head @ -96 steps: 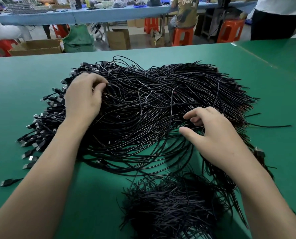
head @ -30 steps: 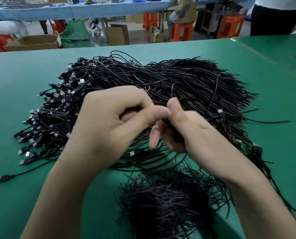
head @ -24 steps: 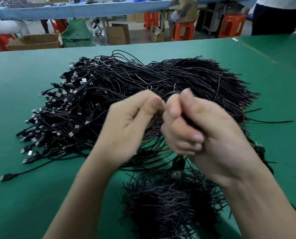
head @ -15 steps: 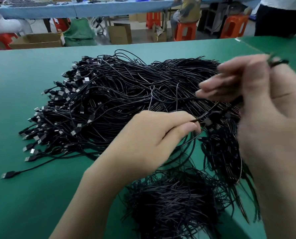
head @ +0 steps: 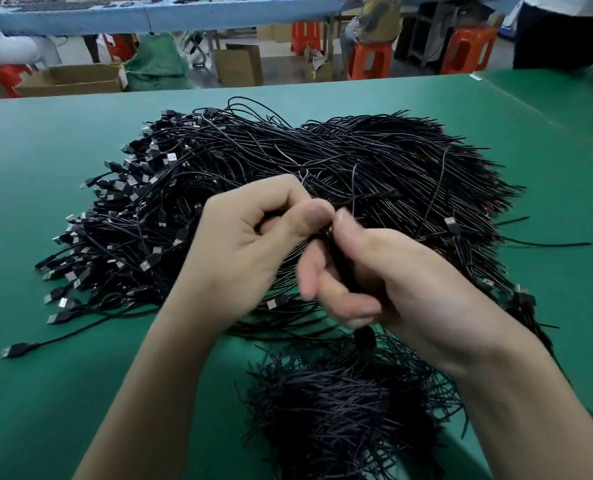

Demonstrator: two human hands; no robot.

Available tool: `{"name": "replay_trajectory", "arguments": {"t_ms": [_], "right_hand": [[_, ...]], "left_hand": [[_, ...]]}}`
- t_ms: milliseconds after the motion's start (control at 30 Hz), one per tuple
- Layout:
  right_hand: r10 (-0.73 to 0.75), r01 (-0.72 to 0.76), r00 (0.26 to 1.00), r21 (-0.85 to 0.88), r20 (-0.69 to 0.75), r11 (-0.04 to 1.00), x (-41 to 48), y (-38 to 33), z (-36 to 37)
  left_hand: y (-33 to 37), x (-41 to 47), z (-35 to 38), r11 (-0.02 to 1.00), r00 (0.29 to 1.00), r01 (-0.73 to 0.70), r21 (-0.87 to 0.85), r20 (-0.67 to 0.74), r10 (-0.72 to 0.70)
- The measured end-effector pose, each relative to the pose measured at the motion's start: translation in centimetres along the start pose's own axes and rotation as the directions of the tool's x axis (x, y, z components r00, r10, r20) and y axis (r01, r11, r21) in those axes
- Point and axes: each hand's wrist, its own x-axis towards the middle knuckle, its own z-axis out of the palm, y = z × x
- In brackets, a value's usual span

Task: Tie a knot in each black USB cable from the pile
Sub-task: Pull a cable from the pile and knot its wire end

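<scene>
Pinches black USB cable (head: 342, 268) in left hand (head: 250, 251) grip, fingers curled tight. Clamps same cable in right hand (head: 395, 289) grip at 3 o'clock, fingers wrapped round it.

Nothing legible from where I'm watching: the plugs (head: 148, 263) on the cable pile (head: 322, 161) are too small and blurred, and the cardboard box (head: 238, 67) shows no print I can read.
</scene>
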Motion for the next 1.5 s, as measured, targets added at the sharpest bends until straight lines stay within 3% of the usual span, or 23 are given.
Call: {"name": "replay_trajectory", "arguments": {"t_ms": [67,133,233,300,367,467,533,600,667,700,733,800,867,1000,1167,1233,1500], "right_hand": [[-0.044,0.032,0.997,0.183,0.065,0.983,-0.1,0.0,0.2],[-0.129,0.109,0.991,0.338,0.036,0.935,-0.2,-0.3,0.3],[-0.236,0.292,0.955,0.447,-0.179,0.845,0.1,-0.9,0.2],[-0.288,0.427,0.872,0.326,-0.395,0.844,0.3,-0.9,0.1],[-0.357,0.470,0.753,0.071,-0.553,0.880,0.2,-0.7,-0.3],[-0.463,0.345,0.618,-0.310,-0.635,0.886,-0.2,-0.3,-1.1],[-0.554,0.177,0.584,-0.573,-0.593,0.800,-0.5,-0.1,-1.7],[-0.596,-0.047,0.623,-0.784,-0.507,0.619,-0.5,0.2,-2.0],[-0.477,-0.195,0.754,-0.847,-0.452,0.494,-0.2,0.7,-1.9],[-0.371,-0.212,0.815,-0.825,-0.445,0.523,0.0,1.0,-1.7],[-0.255,-0.197,0.864,-0.759,-0.433,0.621,0.2,1.2,-1.5],[-0.044,-0.132,0.939,-0.472,-0.342,0.872,0.6,1.3,-1.1],[0.082,-0.114,0.981,-0.179,-0.176,0.977,0.6,1.1,-1.0],[0.027,-0.023,0.999,-0.110,0.040,0.994,-0.3,0.9,-1.2],[-0.032,0.034,0.998,-0.029,0.059,0.999,-0.7,0.4,-1.5],[-0.023,0.025,0.995,-0.019,0.092,1.000,-0.6,0.6,-1.5],[-0.002,0.005,1.000,0.139,-0.018,0.990,0.3,0.9,-0.1]], "left_hand": [[-0.6,0.0,0.8,0.995,0.998,0.047,-0.082,-0.026,-0.049],[-1.3,0.0,1.8,0.988,0.997,0.080,-0.136,0.001,-0.081],[-1.9,-0.3,3.6,0.970,0.978,0.163,-0.178,0.155,-0.136],[-1.8,-0.5,3.9,0.978,0.958,0.181,-0.104,0.245,-0.151],[-1.8,-0.6,3.6,0.989,0.949,0.143,0.035,0.277,-0.147],[-1.4,-0.5,2.8,0.978,0.944,0.080,0.190,0.301,-0.136],[-0.7,-0.3,2.0,0.964,0.956,0.051,0.262,0.268,-0.123],[0.0,-0.1,1.0,0.931,0.968,-0.007,0.366,0.237,-0.086],[0.4,0.0,-0.1,0.897,0.980,-0.057,0.438,0.198,-0.034],[0.4,0.0,-0.6,0.895,0.986,-0.061,0.442,0.164,-0.013],[0.4,0.0,-1.1,0.903,0.992,-0.051,0.427,0.123,-0.002],[0.3,-0.1,-1.8,0.934,0.999,0.009,0.357,0.035,-0.022],[0.0,-0.1,-1.9,0.966,0.994,0.109,0.235,-0.043,-0.102],[-0.4,0.2,-0.7,0.978,0.973,0.197,-0.070,-0.105,-0.204],[-0.8,-0.1,-0.5,0.964,0.954,0.201,-0.172,0.256,-0.153],[-0.9,-0.1,-0.8,0.960,0.939,0.216,-0.177,0.306,-0.155],[-1.8,0.3,-0.9,0.952,0.972,0.232,-0.197,0.094,-0.217]]}}
